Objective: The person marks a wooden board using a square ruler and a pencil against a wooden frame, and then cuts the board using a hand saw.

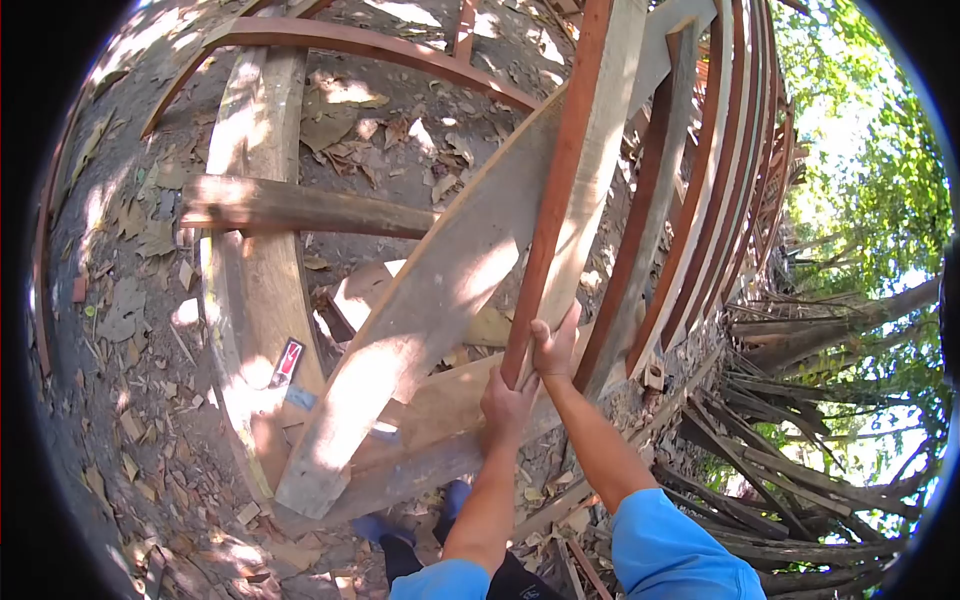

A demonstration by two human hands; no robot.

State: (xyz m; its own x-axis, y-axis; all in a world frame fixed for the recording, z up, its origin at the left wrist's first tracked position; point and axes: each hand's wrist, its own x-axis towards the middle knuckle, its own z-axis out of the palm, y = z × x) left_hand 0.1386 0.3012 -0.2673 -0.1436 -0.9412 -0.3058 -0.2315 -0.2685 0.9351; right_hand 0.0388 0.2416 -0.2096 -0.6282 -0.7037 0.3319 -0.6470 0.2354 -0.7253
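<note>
A long wooden beam point(570, 215) with a reddish edge and a paler side runs from my hands toward the top of the view. My left hand point(507, 405) is closed around its near end. Just to the right, my right hand point(555, 348) grips the pale side, with thumb and fingers pointing up along the wood; part of its grip is hidden. Under the beam, a wide weathered plank point(430, 300) slants from lower left to upper right. Another board point(430, 408) lies low behind my left hand.
At left lies a wide board point(262, 270) bearing a red-and-black item point(287, 363). A short timber point(310, 207) crosses it. Curved reddish timber point(370, 42) arches at the top. Several beams point(690, 210) stand in a row at right, near piled sticks point(780, 490). Dry leaves and wood chips litter the ground.
</note>
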